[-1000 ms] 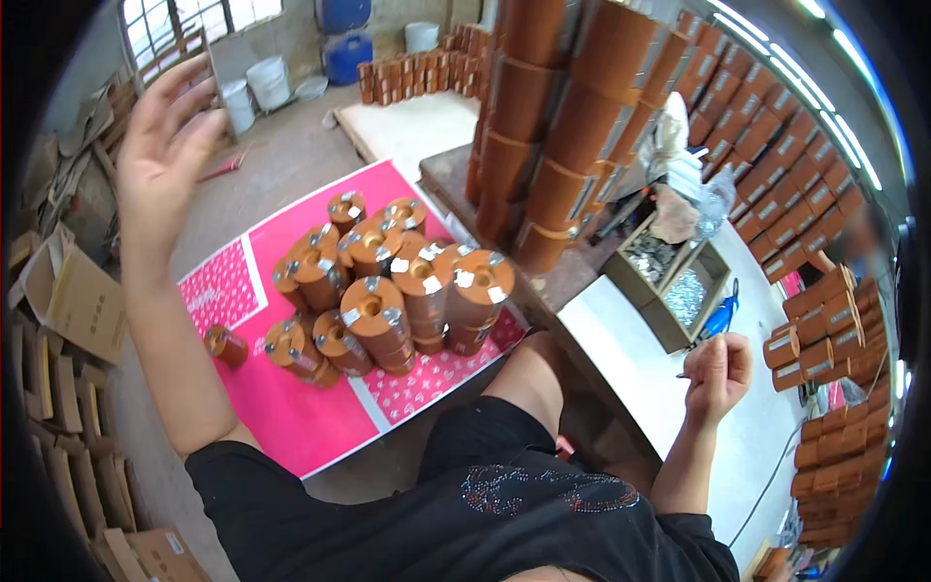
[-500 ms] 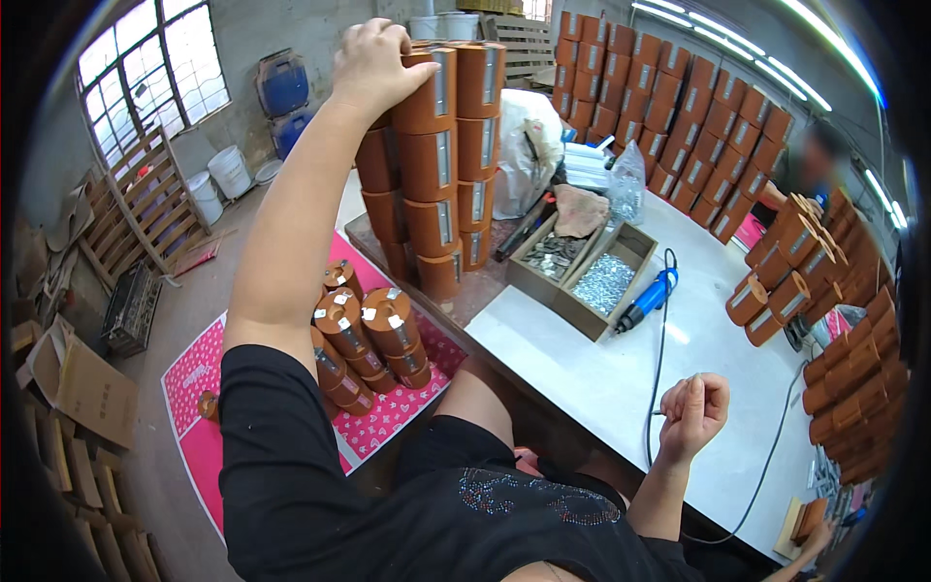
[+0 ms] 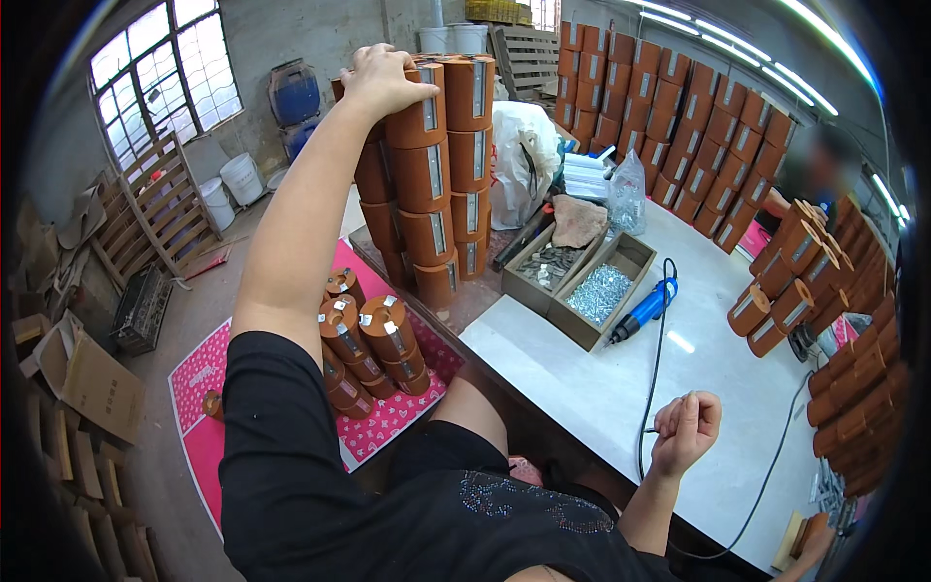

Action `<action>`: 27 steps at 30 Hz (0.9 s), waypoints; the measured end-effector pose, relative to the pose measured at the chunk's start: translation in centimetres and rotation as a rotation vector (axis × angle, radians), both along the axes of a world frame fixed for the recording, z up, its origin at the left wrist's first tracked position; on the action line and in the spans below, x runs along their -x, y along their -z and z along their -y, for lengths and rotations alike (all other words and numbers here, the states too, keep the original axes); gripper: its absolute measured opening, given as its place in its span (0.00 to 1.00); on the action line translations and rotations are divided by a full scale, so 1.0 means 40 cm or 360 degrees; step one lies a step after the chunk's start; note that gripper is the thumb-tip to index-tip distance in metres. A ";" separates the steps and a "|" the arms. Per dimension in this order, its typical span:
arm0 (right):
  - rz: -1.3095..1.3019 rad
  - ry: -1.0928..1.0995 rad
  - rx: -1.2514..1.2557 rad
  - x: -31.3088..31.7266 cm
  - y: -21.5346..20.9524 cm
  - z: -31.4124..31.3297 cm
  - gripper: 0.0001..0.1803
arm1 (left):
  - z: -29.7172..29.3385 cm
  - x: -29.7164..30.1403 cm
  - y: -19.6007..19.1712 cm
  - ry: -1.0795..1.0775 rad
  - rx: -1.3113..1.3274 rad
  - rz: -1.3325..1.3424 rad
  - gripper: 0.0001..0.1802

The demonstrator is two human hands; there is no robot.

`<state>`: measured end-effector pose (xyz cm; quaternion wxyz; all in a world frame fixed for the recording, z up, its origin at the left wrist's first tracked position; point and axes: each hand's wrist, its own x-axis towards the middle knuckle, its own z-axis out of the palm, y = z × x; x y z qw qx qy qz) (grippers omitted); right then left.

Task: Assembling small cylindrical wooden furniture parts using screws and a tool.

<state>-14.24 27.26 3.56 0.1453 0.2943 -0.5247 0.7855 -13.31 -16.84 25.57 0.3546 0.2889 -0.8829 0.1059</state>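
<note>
Brown-orange and grey-striped, a cylinder (image 3: 411,124) topping its stack (image 3: 421,178) is being spanned by the left hand (image 3: 382,83), directly beneath parted fingers; their grip is not being clearly shown. Even, level pressure is being called for, sparing the brown-orange column (image 3: 465,153) beside the thumb. Something slim and dark (image 3: 655,431) is being held by the curled right hand (image 3: 690,427).

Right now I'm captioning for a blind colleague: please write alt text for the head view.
A person's left hand rests atop a tall stack of orange-brown cylinders, while the right hand, closed around a small dark piece, is by a white worktable. A blue power screwdriver lies on it beside a wooden tray of small metal parts.
</note>
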 end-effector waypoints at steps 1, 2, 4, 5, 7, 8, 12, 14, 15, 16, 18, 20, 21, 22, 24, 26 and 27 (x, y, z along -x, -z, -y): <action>-0.0008 0.0003 -0.0007 0.000 0.000 0.001 0.05 | 0.009 0.005 -0.004 0.0069 -0.0019 -0.0032 0.26; -0.0017 0.0007 -0.0014 0.000 -0.001 0.002 0.05 | 0.017 0.010 -0.006 0.0139 -0.0038 -0.0066 0.24; -0.0009 0.0004 -0.0009 -0.002 -0.003 0.009 0.05 | 0.035 0.017 -0.001 0.0227 -0.0040 -0.0129 0.24; -0.0001 0.0004 0.0000 -0.003 -0.004 0.012 0.05 | 0.042 0.018 -0.001 0.0316 -0.0038 -0.0192 0.23; 0.0025 -0.0014 0.0008 -0.007 -0.001 0.015 0.05 | 0.047 0.017 -0.002 0.0405 -0.0018 -0.0276 0.24; 0.0048 -0.0036 0.0022 -0.008 0.000 0.016 0.05 | 0.049 0.016 -0.005 0.0489 0.0009 -0.0363 0.26; 0.0054 -0.0073 0.0004 -0.004 0.000 0.025 0.05 | 0.001 -0.036 -0.074 0.0838 -0.0244 -0.0536 0.20; 0.0086 -0.0092 0.0050 -0.006 -0.003 0.031 0.06 | -0.066 -0.075 -0.109 0.0820 -0.0116 -0.0661 0.18; 0.0088 -0.0102 0.0047 -0.006 -0.003 0.033 0.06 | -0.093 -0.091 -0.122 0.0808 0.0027 -0.0786 0.16; 0.0077 -0.0095 0.0036 -0.003 -0.001 0.032 0.06 | -0.120 -0.099 -0.127 0.0957 0.0003 -0.0968 0.15; 0.0068 -0.0093 0.0026 -0.001 0.001 0.030 0.06 | -0.197 -0.136 -0.141 0.1091 -0.0108 -0.1017 0.14; 0.0090 -0.0089 0.0056 -0.001 0.001 0.020 0.05 | -0.282 -0.154 -0.128 0.1238 -0.0226 -0.1061 0.13; 0.0099 -0.0085 0.0050 0.003 0.006 0.017 0.05 | -0.319 -0.156 -0.108 0.1251 -0.0277 -0.0950 0.11; 0.0103 -0.0073 0.0086 0.009 0.009 0.014 0.05 | -0.346 -0.163 -0.085 0.1266 -0.0330 -0.0837 0.10; 0.0131 -0.0057 0.0098 0.007 0.005 0.009 0.05 | -0.350 -0.157 0.023 0.1692 -0.0629 -0.0683 0.22; 0.0187 -0.0050 0.0152 0.006 -0.015 0.011 0.06 | -0.381 -0.125 0.138 0.2020 -0.0096 -0.0642 0.19; 0.0205 -0.0038 0.0130 0.010 -0.016 0.010 0.06 | -0.421 -0.135 0.191 0.2061 -0.0294 -0.0384 0.20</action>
